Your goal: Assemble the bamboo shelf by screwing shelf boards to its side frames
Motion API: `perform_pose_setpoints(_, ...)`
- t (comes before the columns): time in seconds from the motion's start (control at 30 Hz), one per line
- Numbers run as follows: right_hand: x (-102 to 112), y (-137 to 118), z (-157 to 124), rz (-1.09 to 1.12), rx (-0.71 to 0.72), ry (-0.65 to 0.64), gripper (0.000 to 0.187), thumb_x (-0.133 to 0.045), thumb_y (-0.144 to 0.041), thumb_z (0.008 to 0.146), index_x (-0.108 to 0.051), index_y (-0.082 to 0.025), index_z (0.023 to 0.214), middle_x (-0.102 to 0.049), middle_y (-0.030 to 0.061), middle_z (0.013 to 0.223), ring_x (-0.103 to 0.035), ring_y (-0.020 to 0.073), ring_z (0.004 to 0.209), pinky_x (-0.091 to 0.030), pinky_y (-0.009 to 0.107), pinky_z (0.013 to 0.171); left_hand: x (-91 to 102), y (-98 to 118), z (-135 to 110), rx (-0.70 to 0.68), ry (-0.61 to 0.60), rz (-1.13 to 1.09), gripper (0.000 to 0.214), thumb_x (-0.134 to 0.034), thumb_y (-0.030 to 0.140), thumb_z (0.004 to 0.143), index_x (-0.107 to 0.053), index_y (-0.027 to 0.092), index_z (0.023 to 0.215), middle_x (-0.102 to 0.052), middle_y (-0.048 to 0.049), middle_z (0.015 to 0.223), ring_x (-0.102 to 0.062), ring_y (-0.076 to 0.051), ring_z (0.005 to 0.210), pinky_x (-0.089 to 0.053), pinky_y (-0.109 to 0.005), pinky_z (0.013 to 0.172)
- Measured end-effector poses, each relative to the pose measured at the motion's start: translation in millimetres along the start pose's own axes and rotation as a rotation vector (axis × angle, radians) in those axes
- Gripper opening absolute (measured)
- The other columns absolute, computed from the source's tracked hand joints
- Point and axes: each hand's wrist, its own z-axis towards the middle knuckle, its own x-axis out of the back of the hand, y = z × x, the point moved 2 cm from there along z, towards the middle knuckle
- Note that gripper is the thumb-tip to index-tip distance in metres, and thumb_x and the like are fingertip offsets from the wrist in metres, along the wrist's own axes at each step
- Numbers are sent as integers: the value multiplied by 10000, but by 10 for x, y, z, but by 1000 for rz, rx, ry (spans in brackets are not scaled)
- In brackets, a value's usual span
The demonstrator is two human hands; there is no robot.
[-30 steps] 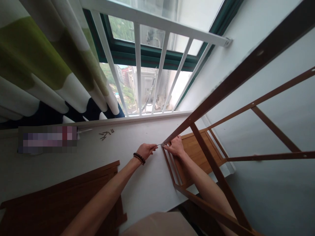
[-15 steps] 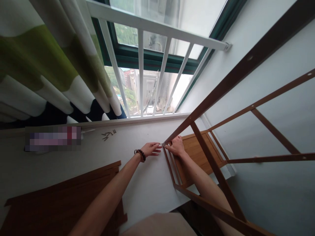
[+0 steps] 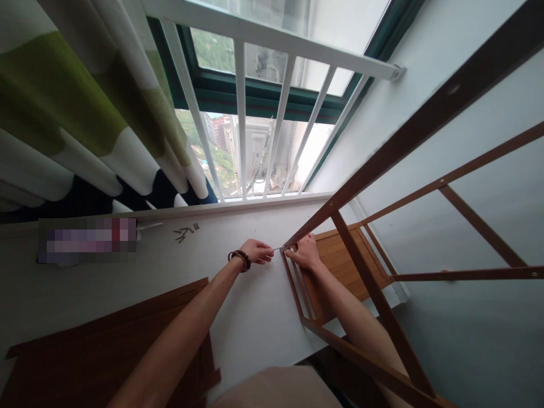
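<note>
A brown wooden frame of thin bars leans across the right side, its corner resting on the white surface. My left hand, with a dark bead bracelet on the wrist, is closed in a pinch on a thin metal tool whose tip meets the frame's corner. My right hand is closed around the frame's corner from the other side. Both hands sit close together at that joint.
Dark wooden panels lie at the near left. Several small metal fasteners lie near the sill. A lighter wooden panel lies under the frame. White window bars, a striped curtain and a white wall surround the spot.
My left hand's fingers, spread half a second ago, have closed again on the thin tool at the frame's corner. My right hand has stayed on the corner.
</note>
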Motion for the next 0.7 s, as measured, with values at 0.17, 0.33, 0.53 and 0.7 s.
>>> perform_pose_setpoints(0.17, 3, -4, -5, 2, 6, -4, 189, -549, -382, 686, -600, -201, 697, -572, 11, 720, -450, 174, 770, -232, 310, 780, 10, 55, -13, -143, 188, 383, 256, -700, 343, 610, -651, 131, 745, -684, -67, 712, -632, -169, 673, -464, -247, 581)
perform_pose_setpoints(0.33, -3, 20, 2, -8, 3, 9, 176, -540, -365, 691, -581, -195, 678, -570, 7, 708, -447, 167, 760, -240, 304, 767, -101, 130, -106, -263, 403, 880, 212, -603, 405, 718, -639, 209, 788, -683, -41, 761, -625, -186, 741, -423, -261, 634)
perform_pose_setpoints(0.53, 7, 29, 16, -9, -36, 28, 161, -546, -355, 686, -570, -196, 671, -546, -2, 686, -443, 160, 752, -246, 298, 762, -305, 103, -150, -299, 460, 1091, 212, -505, 347, 810, -606, 179, 891, -677, -93, 778, -630, -229, 787, -426, -317, 686)
perform_pose_setpoints(0.7, 1, 21, 4, 7, -36, 22, 159, -545, -350, 688, -580, -195, 701, -554, -1, 708, -450, 162, 769, -243, 299, 779, -213, -6, -195, -401, 351, 586, 278, -543, 419, 770, -635, 156, 758, -678, -71, 755, -635, -196, 767, -470, -312, 713)
